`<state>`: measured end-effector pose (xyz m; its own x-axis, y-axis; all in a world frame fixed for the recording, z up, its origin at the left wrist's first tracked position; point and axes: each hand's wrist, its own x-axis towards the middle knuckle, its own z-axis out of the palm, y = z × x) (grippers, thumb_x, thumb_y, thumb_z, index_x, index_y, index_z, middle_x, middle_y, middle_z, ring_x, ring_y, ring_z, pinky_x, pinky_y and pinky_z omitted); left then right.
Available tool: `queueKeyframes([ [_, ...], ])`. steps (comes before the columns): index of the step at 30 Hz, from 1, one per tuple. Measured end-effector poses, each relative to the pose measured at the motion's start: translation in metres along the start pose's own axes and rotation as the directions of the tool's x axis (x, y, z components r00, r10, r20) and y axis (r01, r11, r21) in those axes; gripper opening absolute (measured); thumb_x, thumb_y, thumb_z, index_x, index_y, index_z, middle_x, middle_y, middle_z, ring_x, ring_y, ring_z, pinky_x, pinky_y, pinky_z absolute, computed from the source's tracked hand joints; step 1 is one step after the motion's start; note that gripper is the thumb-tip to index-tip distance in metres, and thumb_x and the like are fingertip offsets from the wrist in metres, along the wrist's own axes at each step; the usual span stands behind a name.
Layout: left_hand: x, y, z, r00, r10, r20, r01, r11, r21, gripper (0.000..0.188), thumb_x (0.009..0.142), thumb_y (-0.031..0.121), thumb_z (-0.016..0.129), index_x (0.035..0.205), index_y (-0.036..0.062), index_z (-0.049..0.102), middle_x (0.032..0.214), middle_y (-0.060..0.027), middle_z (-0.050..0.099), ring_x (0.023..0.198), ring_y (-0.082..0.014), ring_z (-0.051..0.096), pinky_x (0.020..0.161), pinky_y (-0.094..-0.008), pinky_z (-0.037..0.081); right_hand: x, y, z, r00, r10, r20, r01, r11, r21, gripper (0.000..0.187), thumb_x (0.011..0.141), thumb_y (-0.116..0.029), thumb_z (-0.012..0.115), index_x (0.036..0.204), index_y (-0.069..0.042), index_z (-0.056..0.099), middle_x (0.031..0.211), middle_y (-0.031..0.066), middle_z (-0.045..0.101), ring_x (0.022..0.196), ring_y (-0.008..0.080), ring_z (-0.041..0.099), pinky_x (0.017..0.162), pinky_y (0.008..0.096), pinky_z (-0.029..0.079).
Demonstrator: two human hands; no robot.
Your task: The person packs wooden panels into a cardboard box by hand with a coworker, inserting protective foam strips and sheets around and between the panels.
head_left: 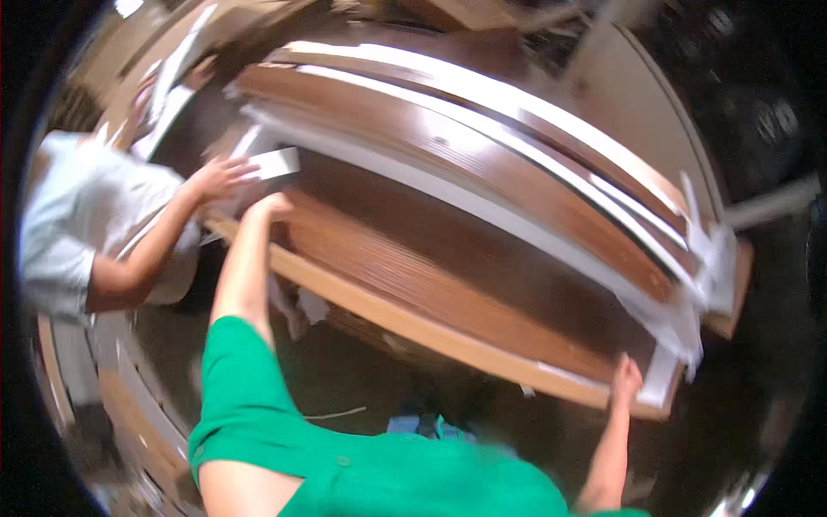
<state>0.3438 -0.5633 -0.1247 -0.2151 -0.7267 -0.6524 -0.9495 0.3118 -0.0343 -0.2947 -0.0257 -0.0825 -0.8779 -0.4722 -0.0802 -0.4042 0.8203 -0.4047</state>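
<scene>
In front of me lies a long brown wood-grain panel (413, 276) with a pale wooden front edge. My left hand (274, 205) is over its left end, fingers curled; what they hold, if anything, is hidden. At the right end my right hand (627, 375) is closed in a pinch beside a white strip (663, 375), and I cannot make out what is between the fingers. Near my left hand, a co-worker's hand (222, 178) holds a small white piece (274, 163) over the panel's left end.
Behind the panel, more brown panels (439, 138) with white edging stand close together. White wrapping (689, 319) hangs at their right end. A co-worker in a light shirt (95, 207) stands at the left, near long boards (142, 405). A large pale board (637, 112) leans at the back right.
</scene>
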Motion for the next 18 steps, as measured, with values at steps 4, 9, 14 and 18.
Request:
queueKeyframes([
  [4,-0.048,0.114,-0.031,0.995,0.017,-0.098,-0.056,0.909,-0.413,0.038,0.077,0.018,0.062,0.109,-0.0019,0.061,0.104,-0.0182,0.064,0.098,-0.0235,0.061,0.085,-0.0331,0.048,-0.004,-0.014,-0.007,0.994,-0.102,-0.039,0.102,0.995,0.008,0.034,0.089,-0.035,0.052,0.085,-0.003,0.064,0.080,0.0201,0.061,0.074,0.0339,0.060,0.068,0.0405,0.045],
  [9,-0.143,0.279,-0.014,0.860,0.292,-0.417,-0.488,0.709,-0.510,0.039,0.083,0.024,0.063,0.113,-0.0012,0.058,0.113,-0.0166,0.061,0.107,-0.0260,0.057,0.091,-0.0331,0.045,0.002,0.006,-0.010,0.991,-0.135,-0.014,0.135,0.990,0.041,0.035,0.086,-0.039,0.053,0.087,-0.007,0.066,0.082,0.0167,0.064,0.078,0.0338,0.062,0.070,0.0386,0.048],
  [14,-0.228,0.389,0.053,0.613,0.276,-0.740,-0.747,0.507,-0.430,0.021,0.079,0.015,0.067,0.096,0.0032,0.066,0.093,-0.0131,0.067,0.087,-0.0250,0.064,0.075,-0.0333,0.051,0.010,-0.005,-0.035,0.961,-0.235,0.143,0.162,0.902,0.400,0.022,0.082,-0.023,0.062,0.091,-0.004,0.067,0.079,0.0110,0.067,0.075,0.0188,0.064,0.070,0.0299,0.049],
  [18,-0.253,0.436,0.099,0.356,0.252,-0.900,-0.675,0.736,-0.061,0.009,0.078,0.015,0.066,0.085,0.0100,0.065,0.079,-0.0055,0.067,0.076,-0.0198,0.063,0.081,-0.0357,0.043,0.061,-0.023,-0.079,0.811,-0.547,-0.208,0.583,0.728,0.360,0.011,0.079,-0.011,0.064,0.086,-0.002,0.066,0.081,0.0107,0.065,0.070,0.0189,0.062,0.064,0.0288,0.049],
])
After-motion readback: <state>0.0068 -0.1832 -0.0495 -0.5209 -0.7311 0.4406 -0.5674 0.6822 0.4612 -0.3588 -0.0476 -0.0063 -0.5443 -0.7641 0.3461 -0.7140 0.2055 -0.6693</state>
